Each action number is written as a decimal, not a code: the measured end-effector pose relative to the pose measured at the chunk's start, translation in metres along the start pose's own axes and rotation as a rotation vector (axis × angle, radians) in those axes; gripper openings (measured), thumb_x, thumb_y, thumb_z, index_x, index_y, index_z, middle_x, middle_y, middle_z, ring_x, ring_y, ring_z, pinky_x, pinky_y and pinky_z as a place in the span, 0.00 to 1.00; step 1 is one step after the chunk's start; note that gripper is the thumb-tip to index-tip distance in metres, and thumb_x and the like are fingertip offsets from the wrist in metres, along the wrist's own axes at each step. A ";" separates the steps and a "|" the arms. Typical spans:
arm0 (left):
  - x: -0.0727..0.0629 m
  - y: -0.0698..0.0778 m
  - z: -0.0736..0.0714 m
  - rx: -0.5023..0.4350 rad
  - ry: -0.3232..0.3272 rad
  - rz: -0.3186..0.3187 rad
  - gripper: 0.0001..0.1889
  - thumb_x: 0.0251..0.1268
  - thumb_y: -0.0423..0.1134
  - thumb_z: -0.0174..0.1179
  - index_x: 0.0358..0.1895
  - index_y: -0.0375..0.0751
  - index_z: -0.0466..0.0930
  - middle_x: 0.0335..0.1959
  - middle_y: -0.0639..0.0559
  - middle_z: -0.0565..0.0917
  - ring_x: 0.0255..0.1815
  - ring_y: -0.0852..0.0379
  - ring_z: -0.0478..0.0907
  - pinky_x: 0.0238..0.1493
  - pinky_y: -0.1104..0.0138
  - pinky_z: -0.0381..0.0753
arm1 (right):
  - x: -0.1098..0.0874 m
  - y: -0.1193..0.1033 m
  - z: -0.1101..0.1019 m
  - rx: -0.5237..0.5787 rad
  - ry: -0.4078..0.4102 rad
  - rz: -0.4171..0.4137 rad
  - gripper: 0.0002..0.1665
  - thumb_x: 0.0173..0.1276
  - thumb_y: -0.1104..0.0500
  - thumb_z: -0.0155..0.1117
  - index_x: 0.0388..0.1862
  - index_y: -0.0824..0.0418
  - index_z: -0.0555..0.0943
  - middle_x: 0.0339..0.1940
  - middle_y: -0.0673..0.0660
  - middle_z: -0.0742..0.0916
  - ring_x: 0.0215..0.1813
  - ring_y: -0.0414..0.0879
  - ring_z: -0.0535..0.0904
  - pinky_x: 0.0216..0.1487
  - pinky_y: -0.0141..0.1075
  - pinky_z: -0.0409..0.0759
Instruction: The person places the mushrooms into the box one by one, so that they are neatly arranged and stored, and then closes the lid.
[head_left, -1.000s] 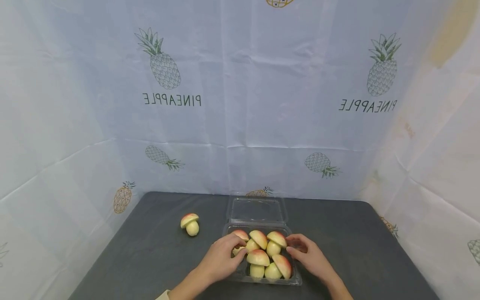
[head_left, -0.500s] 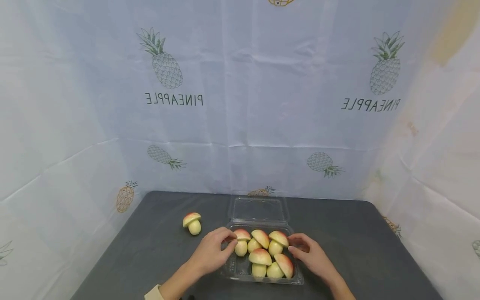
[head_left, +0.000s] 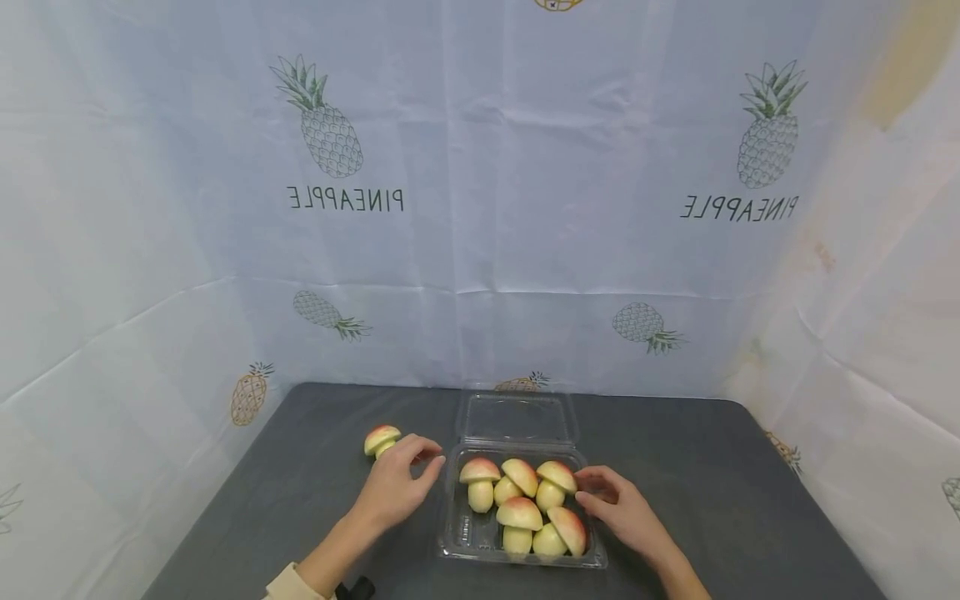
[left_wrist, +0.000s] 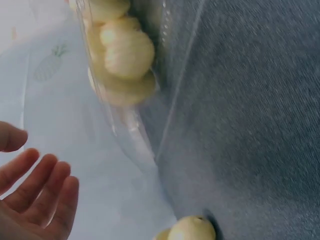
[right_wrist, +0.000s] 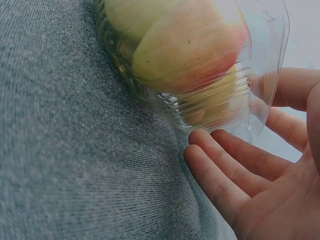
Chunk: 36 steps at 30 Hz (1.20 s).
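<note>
A clear plastic clamshell container (head_left: 474,546) holds several mushroom-shaped pieces (head_left: 519,513) with yellow-green stems and red-blushed, apple-like caps. Its front-left compartment is bare. On the cloth to the left lies one more mushroom-shaped piece (head_left: 381,437), partly hidden by my left hand (head_left: 396,483). That hand is over the surface with nothing between its fingers; in the left wrist view they are loosely extended, apart from everything. My right hand (head_left: 618,510) rests at the container's right side, its fingertips (right_wrist: 200,137) by the ribbed wall and its thumb and index finger at the rim.
The container's clear lid (head_left: 516,418) lies folded back behind it. A dark cloth (head_left: 675,454) covers the table. White pineapple-print curtains (head_left: 465,208) enclose the back and both sides. A small black object (head_left: 360,588) shows beside the left sleeve (head_left: 291,585).
My left hand has let go of the mushroom-shaped piece in the container's back-left compartment and moved left, near the lone piece. My right hand stays at the container's right side.
</note>
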<state>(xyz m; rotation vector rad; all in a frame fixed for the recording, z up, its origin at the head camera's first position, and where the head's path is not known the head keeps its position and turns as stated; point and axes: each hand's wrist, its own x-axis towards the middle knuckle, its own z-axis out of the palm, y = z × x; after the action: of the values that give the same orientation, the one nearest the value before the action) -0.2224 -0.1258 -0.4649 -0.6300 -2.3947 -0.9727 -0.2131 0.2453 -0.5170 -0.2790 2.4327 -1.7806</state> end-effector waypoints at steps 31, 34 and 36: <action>0.008 -0.077 -0.020 0.033 0.151 -0.215 0.09 0.67 0.34 0.68 0.48 0.37 0.85 0.45 0.45 0.84 0.48 0.44 0.79 0.49 0.47 0.79 | -0.001 -0.001 0.000 0.006 -0.020 -0.011 0.25 0.75 0.55 0.65 0.64 0.69 0.75 0.60 0.69 0.81 0.48 0.51 0.84 0.43 0.39 0.85; 0.007 -0.083 -0.021 0.023 0.124 -0.263 0.11 0.69 0.36 0.67 0.50 0.37 0.84 0.49 0.43 0.82 0.53 0.41 0.77 0.53 0.45 0.77 | -0.002 -0.001 -0.001 0.008 -0.023 -0.017 0.26 0.75 0.55 0.65 0.64 0.70 0.75 0.60 0.69 0.81 0.48 0.50 0.84 0.43 0.39 0.85; 0.007 -0.088 -0.020 0.031 0.114 -0.279 0.12 0.70 0.37 0.66 0.51 0.37 0.84 0.51 0.42 0.82 0.54 0.40 0.76 0.55 0.44 0.76 | -0.002 -0.002 -0.001 0.009 -0.026 -0.025 0.26 0.76 0.55 0.64 0.64 0.70 0.74 0.60 0.69 0.81 0.48 0.50 0.84 0.42 0.39 0.85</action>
<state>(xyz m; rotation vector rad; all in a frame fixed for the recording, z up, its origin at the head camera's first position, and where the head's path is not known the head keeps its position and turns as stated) -0.2725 -0.1955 -0.4929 -0.2243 -2.4310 -1.0498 -0.2110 0.2459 -0.5153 -0.3312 2.4131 -1.7864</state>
